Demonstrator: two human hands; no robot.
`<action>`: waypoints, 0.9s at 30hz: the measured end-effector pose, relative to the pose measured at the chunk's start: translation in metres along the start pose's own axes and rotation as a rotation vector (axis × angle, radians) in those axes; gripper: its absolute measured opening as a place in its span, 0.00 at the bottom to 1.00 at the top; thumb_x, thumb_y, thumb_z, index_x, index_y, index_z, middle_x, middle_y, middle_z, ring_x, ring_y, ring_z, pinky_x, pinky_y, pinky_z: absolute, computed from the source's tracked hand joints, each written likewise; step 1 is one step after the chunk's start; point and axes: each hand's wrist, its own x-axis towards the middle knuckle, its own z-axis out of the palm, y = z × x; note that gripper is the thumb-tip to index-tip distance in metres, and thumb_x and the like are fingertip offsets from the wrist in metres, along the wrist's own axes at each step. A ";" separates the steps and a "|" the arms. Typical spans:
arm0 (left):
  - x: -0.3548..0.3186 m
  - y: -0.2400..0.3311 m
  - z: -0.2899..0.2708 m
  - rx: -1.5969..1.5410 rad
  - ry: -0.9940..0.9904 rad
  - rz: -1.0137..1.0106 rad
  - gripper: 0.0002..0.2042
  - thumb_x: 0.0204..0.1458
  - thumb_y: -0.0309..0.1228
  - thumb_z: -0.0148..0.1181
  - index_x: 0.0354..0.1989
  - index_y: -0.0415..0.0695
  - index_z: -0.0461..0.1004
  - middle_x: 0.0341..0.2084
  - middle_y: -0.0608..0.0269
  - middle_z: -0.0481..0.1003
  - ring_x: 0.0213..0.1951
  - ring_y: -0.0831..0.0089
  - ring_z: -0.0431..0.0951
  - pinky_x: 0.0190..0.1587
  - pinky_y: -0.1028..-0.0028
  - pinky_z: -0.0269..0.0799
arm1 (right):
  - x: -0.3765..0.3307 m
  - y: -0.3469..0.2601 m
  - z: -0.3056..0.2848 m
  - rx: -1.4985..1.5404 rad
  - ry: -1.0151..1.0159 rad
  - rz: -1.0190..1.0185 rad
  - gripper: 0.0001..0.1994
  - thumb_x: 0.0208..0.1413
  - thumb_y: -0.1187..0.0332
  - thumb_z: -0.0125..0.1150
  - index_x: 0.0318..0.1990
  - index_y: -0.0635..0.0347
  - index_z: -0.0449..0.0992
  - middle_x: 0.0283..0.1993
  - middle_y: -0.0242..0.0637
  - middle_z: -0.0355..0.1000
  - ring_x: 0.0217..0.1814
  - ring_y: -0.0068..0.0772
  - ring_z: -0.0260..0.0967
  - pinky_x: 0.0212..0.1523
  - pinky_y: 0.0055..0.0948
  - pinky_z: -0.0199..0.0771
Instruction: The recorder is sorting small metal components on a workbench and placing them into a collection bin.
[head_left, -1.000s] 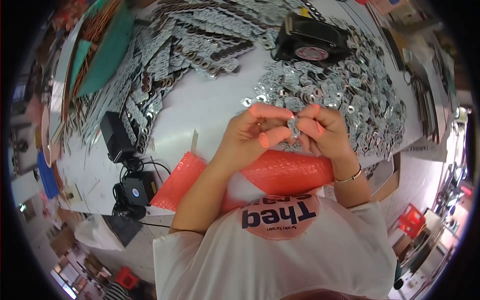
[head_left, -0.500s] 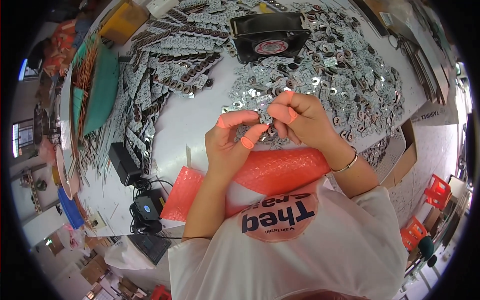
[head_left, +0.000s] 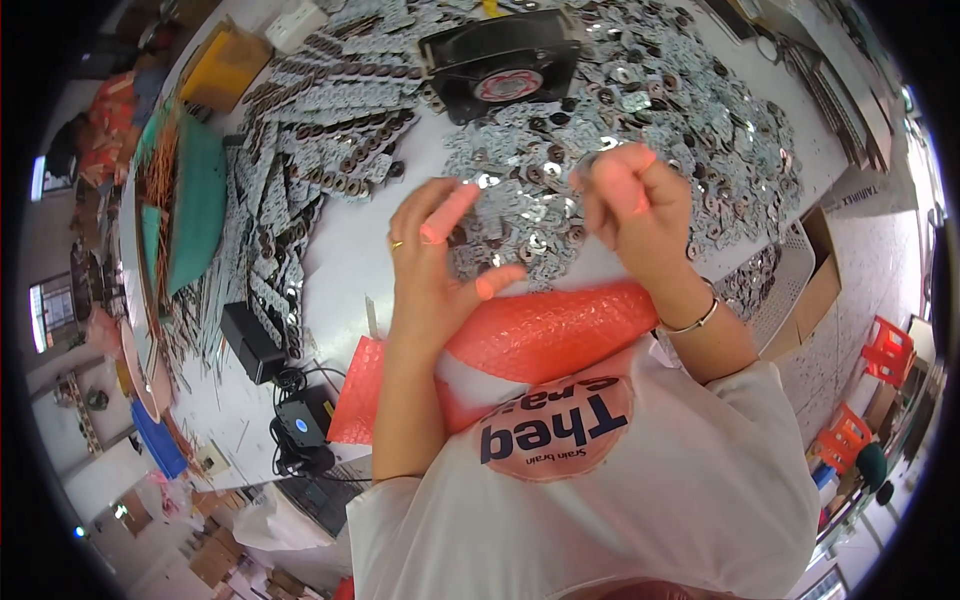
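Note:
My left hand point(head_left: 430, 250) is raised over the table with thumb and index finger spread apart, nothing between them. Pink rubber finger cots cover some of its fingertips, and a ring shows on one finger. My right hand point(head_left: 640, 205), also in pink cots, is closed in a pinch above the pile; a small greyish bit shows at its fingertips, too blurred to name. Beneath both hands lies a wide heap of small silvery metal pieces point(head_left: 520, 215), many with dark round discs. Red bubble wrap point(head_left: 560, 335) lies between my forearms along the near edge.
A black fan point(head_left: 500, 70) stands amid the heap. Joined strips of similar pieces point(head_left: 340, 100) cover the left. Farther left are a green basin point(head_left: 195, 200) with copper-coloured strips and black power adapters point(head_left: 252, 343). A white basket point(head_left: 785, 290) of pieces sits at right.
My hands have moved apart: the left has let go of the small metal piece and opened, while the right has shifted right and away, its fingers still pinched. The view has shifted slightly.

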 end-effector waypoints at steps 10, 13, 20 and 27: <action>-0.008 0.003 0.028 0.374 -0.271 -0.022 0.52 0.30 0.56 0.67 0.64 0.46 0.49 0.65 0.48 0.45 0.65 0.47 0.45 0.62 0.51 0.39 | -0.059 0.013 0.031 -0.273 -0.436 -0.483 0.05 0.48 0.68 0.62 0.29 0.56 0.73 0.21 0.35 0.67 0.22 0.32 0.68 0.20 0.30 0.66; -0.006 0.005 0.035 0.345 -0.237 0.035 0.52 0.31 0.61 0.63 0.64 0.46 0.49 0.64 0.46 0.45 0.64 0.46 0.47 0.61 0.50 0.39 | -0.074 0.016 0.036 -0.215 -0.548 -0.570 0.06 0.46 0.71 0.64 0.32 0.58 0.73 0.21 0.32 0.67 0.20 0.30 0.67 0.18 0.28 0.66; -0.008 0.023 0.049 0.302 -0.206 0.006 0.52 0.29 0.55 0.68 0.63 0.45 0.51 0.64 0.44 0.43 0.63 0.44 0.46 0.61 0.52 0.43 | -0.095 0.018 0.034 -0.339 -0.822 -0.447 0.12 0.55 0.61 0.52 0.24 0.57 0.69 0.21 0.33 0.65 0.23 0.35 0.66 0.22 0.33 0.66; 0.000 0.027 0.066 0.265 -0.175 0.042 0.53 0.25 0.55 0.71 0.62 0.42 0.54 0.63 0.43 0.43 0.63 0.45 0.47 0.61 0.53 0.45 | -0.093 0.008 0.020 -0.292 -0.864 -0.222 0.13 0.54 0.59 0.54 0.24 0.57 0.72 0.24 0.32 0.66 0.29 0.36 0.67 0.32 0.37 0.67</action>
